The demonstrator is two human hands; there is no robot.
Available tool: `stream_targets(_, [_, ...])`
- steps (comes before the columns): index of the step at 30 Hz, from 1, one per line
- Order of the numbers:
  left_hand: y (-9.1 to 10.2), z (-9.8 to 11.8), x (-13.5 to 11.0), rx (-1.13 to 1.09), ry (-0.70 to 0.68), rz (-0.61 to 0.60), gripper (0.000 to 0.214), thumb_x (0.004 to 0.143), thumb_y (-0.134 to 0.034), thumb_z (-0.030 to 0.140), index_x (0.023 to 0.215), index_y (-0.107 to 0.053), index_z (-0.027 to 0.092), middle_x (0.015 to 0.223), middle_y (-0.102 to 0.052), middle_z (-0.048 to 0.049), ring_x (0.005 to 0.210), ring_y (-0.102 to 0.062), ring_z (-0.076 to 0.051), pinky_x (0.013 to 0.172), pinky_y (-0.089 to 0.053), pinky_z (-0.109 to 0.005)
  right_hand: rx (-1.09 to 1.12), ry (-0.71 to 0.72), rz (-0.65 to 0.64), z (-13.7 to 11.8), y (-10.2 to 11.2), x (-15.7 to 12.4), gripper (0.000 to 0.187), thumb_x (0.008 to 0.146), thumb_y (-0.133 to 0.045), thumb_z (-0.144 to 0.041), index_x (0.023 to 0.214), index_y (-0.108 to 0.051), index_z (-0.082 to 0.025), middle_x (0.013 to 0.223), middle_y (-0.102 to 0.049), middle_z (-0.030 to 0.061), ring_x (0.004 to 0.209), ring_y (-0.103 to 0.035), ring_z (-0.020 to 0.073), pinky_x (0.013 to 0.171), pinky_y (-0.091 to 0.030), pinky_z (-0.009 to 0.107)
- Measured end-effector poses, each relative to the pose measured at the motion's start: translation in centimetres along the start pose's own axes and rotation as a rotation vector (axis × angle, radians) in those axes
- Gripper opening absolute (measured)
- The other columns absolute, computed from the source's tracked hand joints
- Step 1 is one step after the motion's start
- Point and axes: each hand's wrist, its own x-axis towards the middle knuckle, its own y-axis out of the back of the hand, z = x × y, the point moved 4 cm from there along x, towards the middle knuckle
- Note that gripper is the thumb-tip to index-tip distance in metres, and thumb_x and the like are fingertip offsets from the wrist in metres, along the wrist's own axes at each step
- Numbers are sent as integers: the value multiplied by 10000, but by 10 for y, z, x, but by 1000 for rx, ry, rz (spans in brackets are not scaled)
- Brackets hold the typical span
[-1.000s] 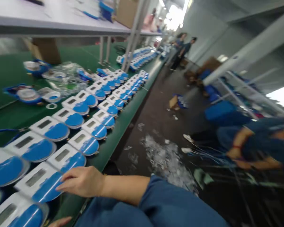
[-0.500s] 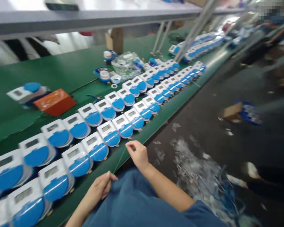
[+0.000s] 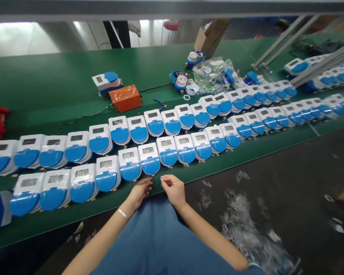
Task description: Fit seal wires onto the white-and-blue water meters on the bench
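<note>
Two long rows of white water meters with blue lids and small display windows stand on the bench. My left hand (image 3: 141, 189) is at the front edge, fingers curled together by the lower end of a front-row water meter (image 3: 150, 160). What those fingers hold, if anything, is hidden. Just to its right, my right hand (image 3: 174, 190) is closed in a pinch, thumb against forefinger. A thin greenish wire (image 3: 161, 185), barely visible, shows at its fingertips. Behind the rows lie blue-handled pliers (image 3: 160, 104).
An orange box (image 3: 125, 98) with a cable sits behind the rows, beside a single meter (image 3: 106, 82). Opened meter parts (image 3: 180, 81) and clear plastic bags (image 3: 213, 74) lie farther back. A shelf edge (image 3: 172, 8) crosses overhead. Plastic scraps (image 3: 246, 225) litter the floor.
The view has swung left and levelled along the bench. My hands have come closer together at the meter's lower end; the thin strand stretched between them before is now hardly visible.
</note>
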Motion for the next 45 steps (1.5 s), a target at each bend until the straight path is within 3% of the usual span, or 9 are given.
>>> stream_targets(7, [-10, 3, 15, -70, -41, -54, 190, 717, -669, 185, 890, -678, 107, 774, -629, -51, 547, -516, -67, 462, -330, -177, -117, 146, -58, -6, -10, 6, 103, 811, -540, -193, 778, -638, -192, 892, -687, 53, 807, -651, 151, 739, -545, 274])
stream_targets(30, [-11, 1, 15, -69, -50, 17, 314, 603, -721, 231, 883, -637, 116, 697, -594, -9, 490, -466, -58, 421, -269, -176, -206, 166, -96, 0, -21, 11, 127, 809, -521, -186, 771, -642, -198, 875, -684, 44, 808, -640, 158, 751, -510, 267])
stream_targets(35, [-11, -2, 19, -34, -170, 119, 496, 571, -752, 306, 1003, -548, 170, 583, -486, 72, 440, -400, -53, 403, -210, -172, -264, 32, -53, 16, -31, 16, 123, 794, -557, -234, 701, -631, -201, 791, -632, 18, 700, -601, 142, 695, -479, 256])
stream_targets(41, [-12, -4, 23, 70, -242, 178, 414, 570, -743, 450, 798, -584, 143, 501, -437, 72, 418, -342, -57, 403, -202, -196, -174, -135, -16, 36, -43, 19, 123, 757, -599, -286, 678, -609, -192, 731, -623, 11, 627, -586, 136, 659, -475, 256])
stream_targets(45, [-4, -11, 17, 164, -178, 148, 366, 573, -751, 445, 705, -596, 140, 456, -423, 66, 410, -349, -63, 401, -222, -199, -3, -390, -93, 53, -57, 17, 151, 711, -635, -334, 710, -629, -183, 632, -638, 7, 545, -579, 145, 552, -477, 258])
